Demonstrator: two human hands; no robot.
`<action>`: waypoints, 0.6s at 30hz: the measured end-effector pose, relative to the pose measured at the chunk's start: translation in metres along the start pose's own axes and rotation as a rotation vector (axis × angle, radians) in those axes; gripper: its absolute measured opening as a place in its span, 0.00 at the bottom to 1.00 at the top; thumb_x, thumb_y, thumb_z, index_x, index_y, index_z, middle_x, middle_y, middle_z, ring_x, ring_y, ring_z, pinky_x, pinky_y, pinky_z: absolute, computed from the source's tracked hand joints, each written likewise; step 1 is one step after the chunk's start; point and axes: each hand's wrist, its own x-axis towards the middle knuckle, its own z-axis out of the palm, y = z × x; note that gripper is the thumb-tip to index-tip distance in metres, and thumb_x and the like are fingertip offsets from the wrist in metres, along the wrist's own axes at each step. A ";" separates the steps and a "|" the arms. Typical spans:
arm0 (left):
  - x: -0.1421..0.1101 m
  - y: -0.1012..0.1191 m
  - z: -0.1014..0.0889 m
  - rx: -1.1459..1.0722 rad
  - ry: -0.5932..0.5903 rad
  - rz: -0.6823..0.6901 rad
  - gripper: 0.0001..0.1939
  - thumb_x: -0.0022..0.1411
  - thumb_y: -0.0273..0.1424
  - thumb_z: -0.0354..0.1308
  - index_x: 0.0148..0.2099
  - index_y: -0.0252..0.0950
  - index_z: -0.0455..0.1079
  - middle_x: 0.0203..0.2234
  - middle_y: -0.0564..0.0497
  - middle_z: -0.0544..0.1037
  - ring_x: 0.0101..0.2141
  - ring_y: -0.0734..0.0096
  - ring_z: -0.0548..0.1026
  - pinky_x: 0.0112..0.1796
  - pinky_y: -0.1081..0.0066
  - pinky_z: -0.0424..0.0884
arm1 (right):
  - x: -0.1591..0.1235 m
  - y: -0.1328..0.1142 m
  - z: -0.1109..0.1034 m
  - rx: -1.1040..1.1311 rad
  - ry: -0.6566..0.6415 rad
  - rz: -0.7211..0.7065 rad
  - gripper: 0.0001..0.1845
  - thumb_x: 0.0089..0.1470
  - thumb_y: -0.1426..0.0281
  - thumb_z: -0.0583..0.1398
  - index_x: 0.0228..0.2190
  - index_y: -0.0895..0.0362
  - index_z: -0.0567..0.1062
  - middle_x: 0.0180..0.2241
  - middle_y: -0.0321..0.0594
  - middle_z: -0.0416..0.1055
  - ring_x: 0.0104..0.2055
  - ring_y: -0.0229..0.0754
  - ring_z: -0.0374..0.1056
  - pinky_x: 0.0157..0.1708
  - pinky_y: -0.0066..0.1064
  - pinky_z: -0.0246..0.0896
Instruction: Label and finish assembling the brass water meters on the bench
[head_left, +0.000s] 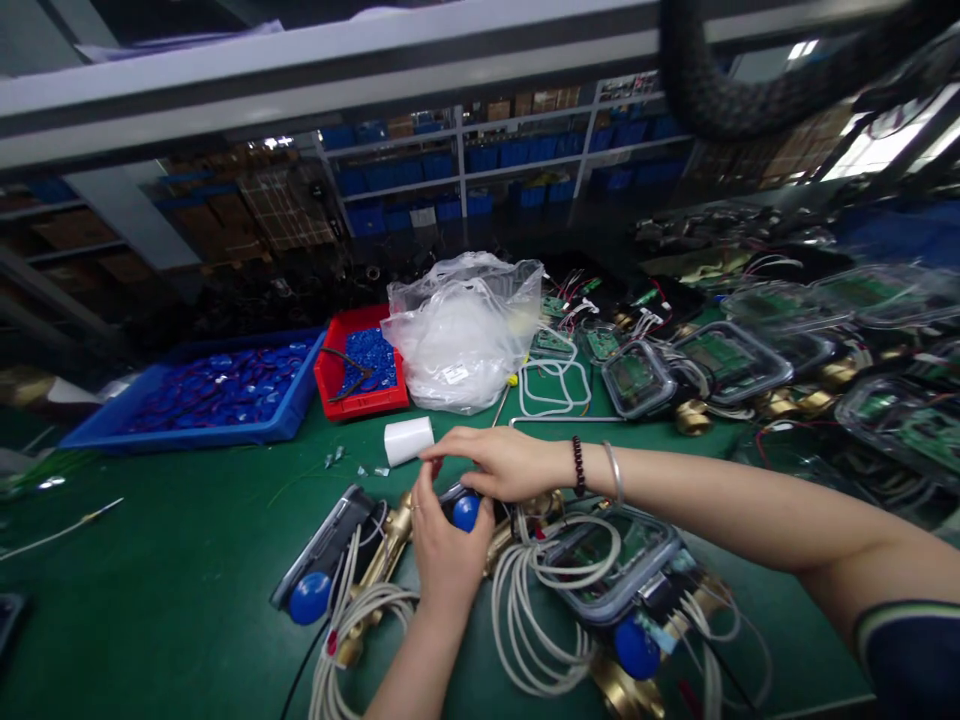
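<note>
In the middle of the bench, both my hands are closed around a brass-bodied meter with a blue round cap (466, 513). My left hand (447, 545) grips it from the near side, thumb beside the cap. From the right, my right hand (506, 463) reaches over its far edge; its fingertips meet those of the left, and anything small between them is hidden. To the left lies another meter (322, 550) with a grey housing, blue cap and coiled grey cable. On the right sits a clear-covered meter (615, 570) with a green circuit board beside a cable coil (525, 620).
Beyond my hands lie a white cylinder (409, 441) and a plastic bag (465, 345). A red bin (367, 402) holds small blue pieces; a blue tray (255, 433) holds blue discs. Several clear-covered units (731, 365) crowd the right side. A shelf beam (337, 75) crosses above.
</note>
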 end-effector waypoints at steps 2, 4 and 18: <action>0.004 0.002 -0.001 0.020 0.095 0.056 0.30 0.56 0.37 0.60 0.58 0.35 0.54 0.49 0.37 0.68 0.50 0.52 0.69 0.48 0.51 0.68 | -0.003 0.001 -0.002 -0.013 0.025 0.029 0.30 0.52 0.78 0.59 0.56 0.60 0.63 0.53 0.50 0.63 0.52 0.49 0.64 0.49 0.42 0.63; 0.008 0.005 -0.003 0.040 0.144 0.154 0.19 0.58 0.35 0.59 0.50 0.35 0.62 0.45 0.40 0.70 0.47 0.55 0.71 0.47 0.53 0.69 | -0.008 0.004 -0.006 -0.018 0.056 0.049 0.27 0.53 0.76 0.61 0.55 0.61 0.65 0.52 0.51 0.64 0.52 0.49 0.63 0.50 0.42 0.62; 0.013 0.042 -0.041 -0.165 -0.244 -0.113 0.13 0.64 0.41 0.47 0.32 0.38 0.63 0.21 0.53 0.75 0.22 0.69 0.74 0.26 0.71 0.69 | -0.091 -0.001 -0.021 -0.039 0.274 0.185 0.15 0.58 0.75 0.57 0.48 0.57 0.71 0.36 0.39 0.73 0.41 0.41 0.68 0.57 0.47 0.51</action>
